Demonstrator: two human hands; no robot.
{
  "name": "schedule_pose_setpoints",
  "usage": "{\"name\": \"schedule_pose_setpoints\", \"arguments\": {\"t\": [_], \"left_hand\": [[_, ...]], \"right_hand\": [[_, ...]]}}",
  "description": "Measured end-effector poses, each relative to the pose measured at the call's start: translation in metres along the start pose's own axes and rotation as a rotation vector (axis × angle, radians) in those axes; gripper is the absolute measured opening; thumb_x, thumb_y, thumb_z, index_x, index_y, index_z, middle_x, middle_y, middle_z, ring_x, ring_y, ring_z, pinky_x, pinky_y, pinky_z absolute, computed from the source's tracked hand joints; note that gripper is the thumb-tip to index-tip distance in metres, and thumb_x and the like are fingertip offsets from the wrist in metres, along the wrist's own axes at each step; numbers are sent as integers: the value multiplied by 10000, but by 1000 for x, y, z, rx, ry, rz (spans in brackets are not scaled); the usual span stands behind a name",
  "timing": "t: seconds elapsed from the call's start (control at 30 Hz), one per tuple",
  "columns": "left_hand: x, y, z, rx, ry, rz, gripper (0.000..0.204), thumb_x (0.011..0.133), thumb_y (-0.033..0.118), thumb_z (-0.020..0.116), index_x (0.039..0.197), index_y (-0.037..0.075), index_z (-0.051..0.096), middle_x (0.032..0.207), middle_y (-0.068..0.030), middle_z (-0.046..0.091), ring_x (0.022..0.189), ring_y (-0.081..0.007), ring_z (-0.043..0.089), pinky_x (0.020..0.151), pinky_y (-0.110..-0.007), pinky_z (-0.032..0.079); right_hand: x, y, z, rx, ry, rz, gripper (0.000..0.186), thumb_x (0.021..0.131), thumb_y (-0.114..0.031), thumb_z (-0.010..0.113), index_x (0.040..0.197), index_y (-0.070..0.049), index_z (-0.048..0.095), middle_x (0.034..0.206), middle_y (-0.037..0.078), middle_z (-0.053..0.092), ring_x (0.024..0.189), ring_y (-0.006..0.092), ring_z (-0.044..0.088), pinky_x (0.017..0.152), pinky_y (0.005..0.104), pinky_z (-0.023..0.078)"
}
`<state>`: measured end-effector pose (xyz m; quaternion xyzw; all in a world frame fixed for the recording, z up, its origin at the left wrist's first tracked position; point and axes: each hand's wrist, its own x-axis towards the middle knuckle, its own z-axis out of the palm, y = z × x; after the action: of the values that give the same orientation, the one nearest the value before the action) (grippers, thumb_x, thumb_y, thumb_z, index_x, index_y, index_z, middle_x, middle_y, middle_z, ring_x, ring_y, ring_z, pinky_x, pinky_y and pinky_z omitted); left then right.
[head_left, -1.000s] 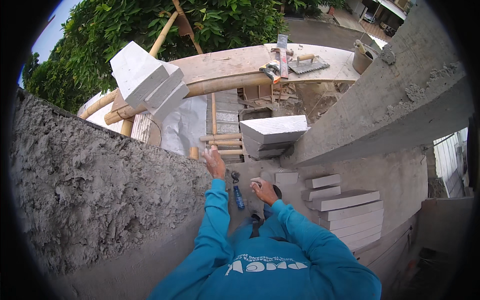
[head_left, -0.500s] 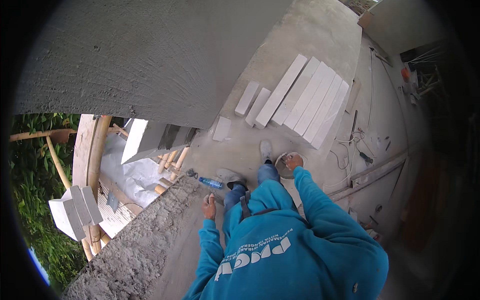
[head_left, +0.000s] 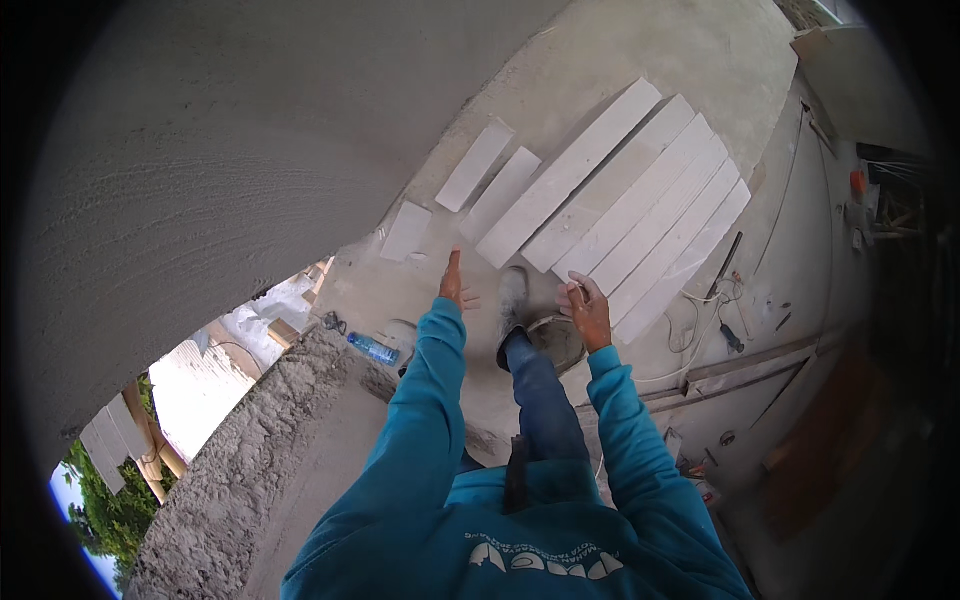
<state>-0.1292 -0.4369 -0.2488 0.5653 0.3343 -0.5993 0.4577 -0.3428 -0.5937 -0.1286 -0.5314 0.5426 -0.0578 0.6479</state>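
My left hand point(head_left: 455, 282) is held out in the air with its fingers apart, and nothing is in it. Ahead of it lie a small pale block point(head_left: 406, 231) and two longer pieces, one of them an off-white block point(head_left: 475, 165). My right hand point(head_left: 588, 312) is also empty, its fingers apart and slightly bent, in front of the near ends of a row of long white blocks point(head_left: 640, 205). Below that hand stands a round bucket point(head_left: 558, 345), partly hidden by my leg and hand; its contents are hard to make out.
A grey plastered wall point(head_left: 220, 130) rises on the left. Beside my foot lies a blue-labelled plastic bottle point(head_left: 373, 348), near a rough mortar-covered ledge point(head_left: 270, 450) with a drop beyond. To the right are a white cable point(head_left: 690, 355), a dark-handled tool point(head_left: 732, 338) and timber point(head_left: 750, 365).
My right hand has left the bucket and come up toward the blocks. My left hand has reached forward and opened. The view has moved closer to the blocks.
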Motion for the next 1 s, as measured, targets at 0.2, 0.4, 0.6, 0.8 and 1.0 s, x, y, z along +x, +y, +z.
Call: {"name": "schedule_pose_setpoints", "arguments": {"t": [0.2, 0.4, 0.6, 0.8, 1.0], "left_hand": [[101, 23, 54, -361, -100, -195, 738, 812, 586, 686, 1411, 220, 458, 1418, -115, 490, 1295, -367, 467, 966, -632, 413], [104, 20, 54, -365, -59, -230, 479, 836, 461, 717, 1239, 244, 575, 1269, -43, 580, 1182, -282, 534, 915, -585, 409], [-1, 6, 73, -390, 80, -148, 505, 817, 441, 735, 1248, 246, 558, 1260, -43, 548, 1193, -295, 503, 907, -588, 407], [-138, -38, 69, -433, 218, 83, 639, 824, 445, 739, 1362, 245, 457, 1313, -54, 502, 1216, -313, 495, 933, -570, 430], [-184, -120, 20, -536, 355, 350, 710, 847, 322, 754, 1427, 133, 391, 1325, -95, 524, 1148, -285, 573, 912, -455, 506]], "right_hand": [[-6, 55, -46, -23, 27, 98, 377, 996, -217, 586, 1265, 46, 564, 995, 119, 702, 865, 164, 684, 771, 269, 534], [0, 62, -35, -93, -13, 85, 400, 973, -225, 620, 1259, 49, 567, 966, 103, 702, 857, 154, 681, 741, 277, 531], [55, 40, -21, -56, 211, -62, 749, 903, -464, 670, 1392, 58, 446, 1185, 251, 617, 1087, 310, 619, 928, 375, 494], [125, -54, 8, -85, 379, 60, 1324, 693, -705, 750, 1502, 113, 95, 1450, 363, 339, 1345, 423, 404, 1106, 426, 356], [186, -32, 38, -252, 258, 189, 1524, 591, -687, 822, 1487, 115, -115, 1500, 348, 270, 1399, 427, 329, 1169, 397, 281]]}}
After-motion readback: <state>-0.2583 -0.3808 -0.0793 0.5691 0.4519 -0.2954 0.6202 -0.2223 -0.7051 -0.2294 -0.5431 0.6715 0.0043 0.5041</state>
